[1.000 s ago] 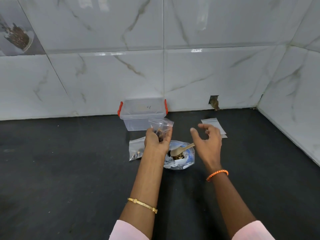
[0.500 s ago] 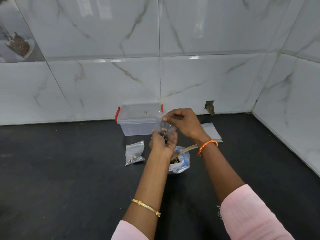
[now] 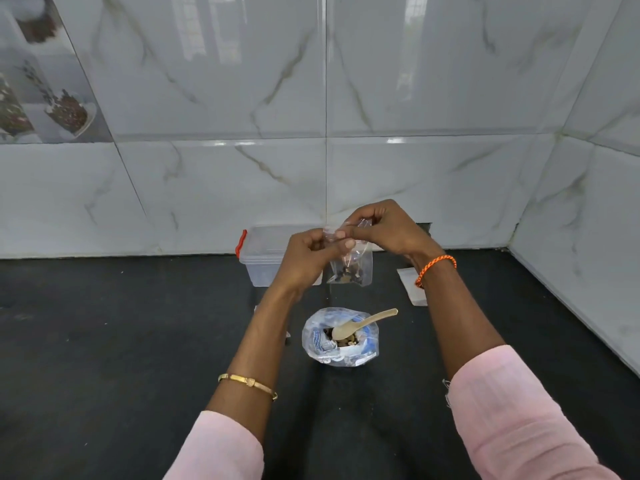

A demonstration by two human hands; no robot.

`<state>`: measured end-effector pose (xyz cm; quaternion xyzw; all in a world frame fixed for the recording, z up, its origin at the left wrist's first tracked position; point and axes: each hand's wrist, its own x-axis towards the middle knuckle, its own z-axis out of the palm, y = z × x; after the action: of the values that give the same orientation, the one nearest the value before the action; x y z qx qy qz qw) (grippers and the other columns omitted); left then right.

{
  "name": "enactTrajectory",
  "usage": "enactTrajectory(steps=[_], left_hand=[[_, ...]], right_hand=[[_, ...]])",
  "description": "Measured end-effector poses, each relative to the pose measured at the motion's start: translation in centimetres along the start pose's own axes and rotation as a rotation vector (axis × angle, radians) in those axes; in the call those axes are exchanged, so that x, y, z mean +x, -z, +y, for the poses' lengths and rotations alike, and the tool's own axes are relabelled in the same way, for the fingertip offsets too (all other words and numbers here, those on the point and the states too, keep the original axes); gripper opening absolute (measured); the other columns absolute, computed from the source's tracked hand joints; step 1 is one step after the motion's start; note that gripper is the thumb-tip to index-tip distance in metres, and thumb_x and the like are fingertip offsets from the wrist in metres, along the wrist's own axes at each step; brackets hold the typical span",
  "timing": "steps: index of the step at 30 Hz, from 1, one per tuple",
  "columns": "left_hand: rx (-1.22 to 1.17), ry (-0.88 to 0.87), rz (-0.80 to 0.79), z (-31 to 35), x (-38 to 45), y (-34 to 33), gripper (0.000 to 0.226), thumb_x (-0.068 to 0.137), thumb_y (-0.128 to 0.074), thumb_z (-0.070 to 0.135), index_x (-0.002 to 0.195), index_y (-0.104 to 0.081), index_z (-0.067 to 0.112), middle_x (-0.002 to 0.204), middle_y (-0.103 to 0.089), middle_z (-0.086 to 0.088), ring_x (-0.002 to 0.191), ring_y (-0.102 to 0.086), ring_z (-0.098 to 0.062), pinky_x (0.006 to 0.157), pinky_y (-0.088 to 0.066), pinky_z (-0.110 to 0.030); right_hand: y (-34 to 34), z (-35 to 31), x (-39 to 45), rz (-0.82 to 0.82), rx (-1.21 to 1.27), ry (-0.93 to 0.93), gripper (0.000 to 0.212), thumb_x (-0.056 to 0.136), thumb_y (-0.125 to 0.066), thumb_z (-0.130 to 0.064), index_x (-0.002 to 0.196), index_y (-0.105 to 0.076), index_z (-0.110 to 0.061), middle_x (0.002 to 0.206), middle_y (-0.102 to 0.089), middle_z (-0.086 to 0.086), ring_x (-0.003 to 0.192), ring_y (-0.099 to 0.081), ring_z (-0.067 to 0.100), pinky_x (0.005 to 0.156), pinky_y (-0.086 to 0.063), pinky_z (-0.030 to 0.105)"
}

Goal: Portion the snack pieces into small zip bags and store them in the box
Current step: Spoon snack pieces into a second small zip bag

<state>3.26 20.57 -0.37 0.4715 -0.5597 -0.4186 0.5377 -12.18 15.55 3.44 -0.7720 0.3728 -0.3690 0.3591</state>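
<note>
Clear zip bag [image 3: 350,268] with snacks pinched at its top by left hand [image 3: 304,258] and right hand [image 3: 384,226], probably sealing; box [image 3: 263,258] at 12 o'clock awaits, snack pouch [image 3: 341,337] not empty.

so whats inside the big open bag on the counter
A wooden spoon rests in the big bag with its bowl on dark and tan snack pieces. The bag's rolled-down sides hide how deep the pieces go.
</note>
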Motion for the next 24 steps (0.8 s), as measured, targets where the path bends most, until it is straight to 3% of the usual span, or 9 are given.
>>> enactTrajectory(steps=[5,9,12,15,18,21,24], left_hand=[[-0.177,0.099,0.050,-0.6,-0.3,-0.2,0.020,0.087,-0.067,0.018,0.100,-0.072,0.004,0.087,-0.075,-0.009,0.077,-0.071,-0.017,0.067,-0.058,-0.028],[-0.265,0.131,0.155,-0.6,-0.6,-0.8,0.016,0.083,-0.071,0.016,0.095,-0.073,0.006,0.090,-0.073,-0.010,0.080,-0.070,-0.022,0.066,-0.057,-0.031],[-0.309,0.152,0.140,-0.2,-0.9,-0.9,0.019,0.082,-0.072,0.015,0.099,-0.072,0.007,0.094,-0.073,-0.011,0.083,-0.070,-0.024,0.060,-0.056,-0.028],[-0.326,0.132,0.153,0.2,-0.8,-1.0,0.022,0.083,-0.071,0.014,0.103,-0.071,0.005,0.094,-0.074,-0.009,0.080,-0.072,-0.019,0.059,-0.054,-0.021],[-0.191,0.054,0.231,0.0,-0.3,-0.8,0.019,0.083,-0.071,0.012,0.099,-0.071,0.001,0.088,-0.074,-0.006,0.076,-0.072,-0.011,0.061,-0.053,-0.016],[0.086,-0.071,0.339,-0.3,0.2,-1.0,0.013,0.081,-0.073,0.018,0.092,-0.075,0.010,0.082,-0.073,0.002,0.081,-0.070,-0.010,0.075,-0.053,-0.018],[0.219,-0.130,0.370,-0.2,0.4,-1.1,0.014,0.082,-0.072,0.022,0.091,-0.076,0.012,0.080,-0.071,0.006,0.080,-0.066,-0.004,0.072,-0.049,-0.011]], right_hand=[[0.5,1.3,-1.1,0.084,0.261,-0.118,0.015,0.074,-0.076,-0.004,0.088,-0.070,-0.005,0.078,-0.071,-0.001,0.071,-0.067,0.006,0.067,-0.056,0.021],[-0.1,2.2,-2.2,0.081,0.551,-0.239,0.016,0.077,-0.071,-0.002,0.092,-0.068,-0.007,0.083,-0.072,0.003,0.078,-0.069,0.015,0.074,-0.058,0.029],[-0.5,2.4,-2.5,0.146,0.580,-0.285,0.009,0.079,-0.071,-0.004,0.084,-0.068,-0.010,0.074,-0.070,-0.004,0.074,-0.065,0.011,0.064,-0.056,0.022],[-0.6,2.2,-2.5,0.162,0.505,-0.290,0.008,0.078,-0.072,-0.005,0.082,-0.069,-0.011,0.076,-0.069,-0.003,0.075,-0.064,0.008,0.066,-0.055,0.022],[-0.8,2.0,-2.2,0.203,0.404,-0.295,0.008,0.078,-0.073,-0.006,0.082,-0.070,-0.012,0.081,-0.068,0.000,0.085,-0.062,0.014,0.077,-0.052,0.029],[-0.9,1.9,-1.9,0.266,0.380,-0.323,0.010,0.077,-0.075,-0.006,0.085,-0.071,-0.009,0.088,-0.068,0.004,0.096,-0.063,0.022,0.086,-0.053,0.035],[-0.7,1.8,-1.8,0.284,0.401,-0.335,0.007,0.078,-0.073,-0.005,0.083,-0.071,-0.009,0.087,-0.067,0.002,0.092,-0.062,0.018,0.079,-0.055,0.029]])
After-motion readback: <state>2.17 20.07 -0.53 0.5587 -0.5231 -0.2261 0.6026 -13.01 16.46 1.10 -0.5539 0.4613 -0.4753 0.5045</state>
